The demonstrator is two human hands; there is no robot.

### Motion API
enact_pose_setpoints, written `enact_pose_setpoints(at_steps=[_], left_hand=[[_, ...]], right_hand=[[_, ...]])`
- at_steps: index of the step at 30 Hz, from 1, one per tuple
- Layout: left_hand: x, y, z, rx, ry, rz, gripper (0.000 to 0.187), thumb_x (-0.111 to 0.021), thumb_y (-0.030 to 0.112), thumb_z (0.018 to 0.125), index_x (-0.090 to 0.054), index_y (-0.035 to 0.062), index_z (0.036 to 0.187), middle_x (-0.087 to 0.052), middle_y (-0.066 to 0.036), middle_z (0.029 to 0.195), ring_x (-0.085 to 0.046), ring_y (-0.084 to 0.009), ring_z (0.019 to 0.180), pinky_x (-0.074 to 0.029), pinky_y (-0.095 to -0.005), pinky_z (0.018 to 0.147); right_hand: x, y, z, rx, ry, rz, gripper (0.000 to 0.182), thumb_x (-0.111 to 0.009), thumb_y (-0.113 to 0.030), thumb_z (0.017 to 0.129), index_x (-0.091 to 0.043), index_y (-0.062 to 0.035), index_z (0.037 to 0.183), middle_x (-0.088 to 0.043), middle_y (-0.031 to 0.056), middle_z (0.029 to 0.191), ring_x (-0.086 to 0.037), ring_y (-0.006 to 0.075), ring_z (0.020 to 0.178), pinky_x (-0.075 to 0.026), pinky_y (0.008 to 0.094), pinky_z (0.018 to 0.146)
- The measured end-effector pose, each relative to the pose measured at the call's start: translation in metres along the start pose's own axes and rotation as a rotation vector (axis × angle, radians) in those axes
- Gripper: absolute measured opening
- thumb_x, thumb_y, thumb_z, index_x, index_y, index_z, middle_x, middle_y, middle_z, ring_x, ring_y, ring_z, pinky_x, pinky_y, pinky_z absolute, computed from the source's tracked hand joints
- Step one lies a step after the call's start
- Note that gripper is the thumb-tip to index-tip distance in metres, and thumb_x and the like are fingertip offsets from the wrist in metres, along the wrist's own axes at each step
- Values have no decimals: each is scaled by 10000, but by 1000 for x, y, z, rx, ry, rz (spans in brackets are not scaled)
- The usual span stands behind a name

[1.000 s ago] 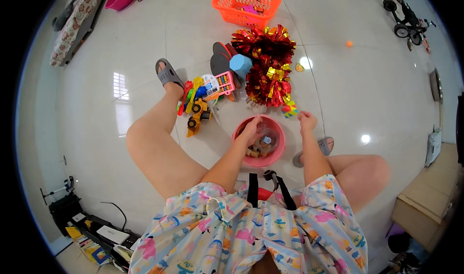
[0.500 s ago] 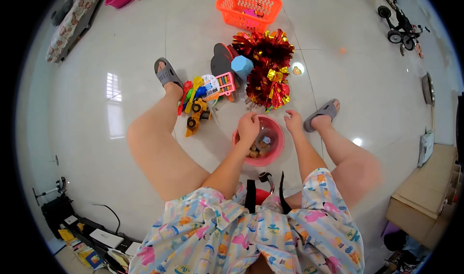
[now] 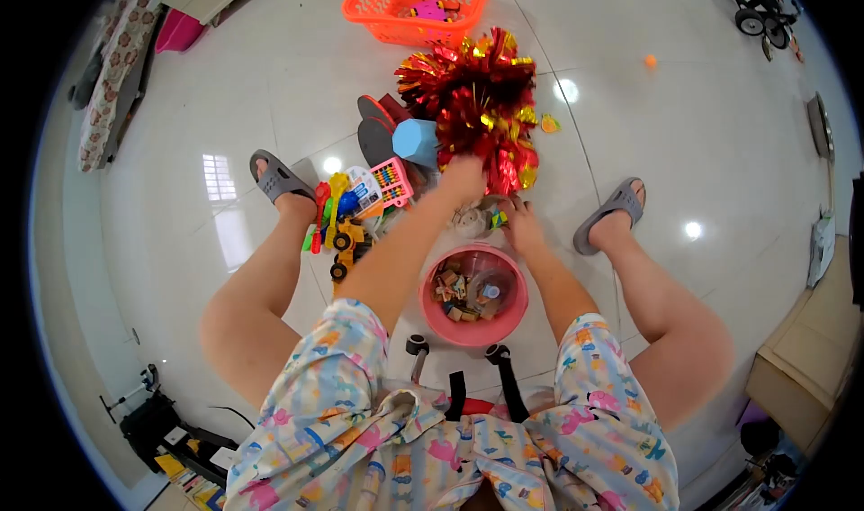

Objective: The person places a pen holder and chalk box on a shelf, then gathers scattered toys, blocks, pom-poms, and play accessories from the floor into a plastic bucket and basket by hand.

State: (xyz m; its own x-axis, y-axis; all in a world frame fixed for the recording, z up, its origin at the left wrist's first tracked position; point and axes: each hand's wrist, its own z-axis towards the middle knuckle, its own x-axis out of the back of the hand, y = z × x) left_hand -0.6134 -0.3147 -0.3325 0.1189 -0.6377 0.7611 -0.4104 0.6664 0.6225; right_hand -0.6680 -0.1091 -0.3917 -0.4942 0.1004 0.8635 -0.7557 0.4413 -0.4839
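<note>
My left hand (image 3: 463, 180), somewhat blurred, is at the lower edge of a shiny red-and-gold tinsel pom-pom (image 3: 490, 142), its fingers closed into the strands and partly hidden. Beyond, a second tinsel pom-pom (image 3: 466, 74) overlaps the first. My right hand (image 3: 524, 226) is just below the pom-pom, fingers apart and slightly bent, beside a small green, yellow and blue piece (image 3: 498, 218). A crumpled greyish-white object (image 3: 472, 222) lies between the two forearms. Nearer my body stands a pink bucket (image 3: 475, 338) with wooden blocks (image 3: 461, 311) and a clear plastic piece inside.
On the left, a pink abacus (image 3: 391, 183), a yellow toy truck (image 3: 349, 243) and several colourful plastic toys lie by my foot. A blue octagonal box (image 3: 415, 142) sits by dark paddles (image 3: 374, 138). Farther out is an orange basket (image 3: 418, 32); a cardboard box (image 3: 792, 358) stands at right.
My left hand has gone from over the bucket to the pom-pom, which has shifted away from the bucket, uncovering the small coloured piece. My right hand has moved inward. The view has shifted.
</note>
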Motion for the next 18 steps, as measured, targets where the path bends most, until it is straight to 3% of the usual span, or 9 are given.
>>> enact_pose_setpoints(at_steps=[1, 3, 4, 7, 9, 10, 13, 14, 18], left_hand=[[-2, -7, 18, -83, 180, -118, 602, -570, 127, 803, -409, 65, 1380, -598, -231, 1121, -560, -345, 1077, -420, -415, 971], [7, -7, 46, -66, 151, -436, 659, -564, 98, 819, -320, 38, 1428, -553, -235, 1230, -578, -341, 1050, -441, -395, 928], [37, 19, 44, 105, 2, -578, 692, -583, 115, 829, -283, 53, 1449, -560, -215, 1240, -583, -290, 1031, -448, -364, 910], [56, 39, 43, 163, -120, -708, 606, -603, 171, 859, -378, 49, 1409, -609, -139, 1203, -590, -186, 966, -471, -295, 844], [38, 27, 34, 31, -49, -676, 543, -609, 185, 859, -457, 40, 1359, -649, -130, 1124, -611, -191, 913, -486, -305, 808], [31, 25, 21, -20, 94, -625, 422, -600, 199, 865, -564, 24, 1247, -672, -131, 1057, -635, -209, 851, -499, -321, 770], [28, 3, -27, 207, 130, -729, 326, -566, 151, 892, -591, -9, 1175, -663, -108, 1052, -635, -199, 946, -496, -343, 834], [25, -6, -47, 243, 197, -648, 289, -573, 148, 876, -615, -13, 1112, -673, -114, 954, -645, -209, 865, -503, -353, 778], [3, -32, -122, 311, 315, -340, 219, -583, 134, 829, -661, -8, 976, -672, -157, 797, -653, -271, 750, -505, -373, 682]], right_hand=[[0, -1, -2, -12, 47, 13, 440, -752, -105, 654, -549, -53, 1041, -538, 158, 1221, -515, 356, 1074, -451, 429, 898], [1, 3, -6, -127, 13, 50, 433, -770, -122, 638, -543, -59, 1002, -558, 185, 1164, -538, 366, 985, -473, 444, 816], [2, 7, -7, -181, -2, 65, 431, -778, -131, 630, -539, -63, 982, -567, 198, 1136, -549, 372, 941, -483, 451, 776], [-2, 12, -16, -340, 59, 92, 409, -784, -135, 646, -529, -54, 954, -623, 181, 974, -580, 351, 777, -494, 412, 676], [2, 19, -16, -526, 150, 277, 407, -799, -160, 649, -525, -51, 931, -615, 145, 907, -589, 283, 764, -491, 392, 639], [9, 19, -15, -617, 195, 371, 408, -806, -172, 651, -524, -49, 919, -610, 127, 873, -594, 249, 758, -489, 383, 621], [64, 11, -11, -741, -79, 962, 416, -827, -219, 659, -555, -58, 929, -596, 57, 789, -572, 133, 687, -452, 309, 532], [83, 3, -14, -651, -180, 983, 426, -835, -249, 658, -585, -80, 959, -594, 12, 780, -551, 73, 674, -425, 264, 492], [148, -56, -15, -406, -782, 548, 286, -776, -224, 733, -620, -84, 928, -620, -3, 811, -573, 90, 757, -458, 263, 588]])
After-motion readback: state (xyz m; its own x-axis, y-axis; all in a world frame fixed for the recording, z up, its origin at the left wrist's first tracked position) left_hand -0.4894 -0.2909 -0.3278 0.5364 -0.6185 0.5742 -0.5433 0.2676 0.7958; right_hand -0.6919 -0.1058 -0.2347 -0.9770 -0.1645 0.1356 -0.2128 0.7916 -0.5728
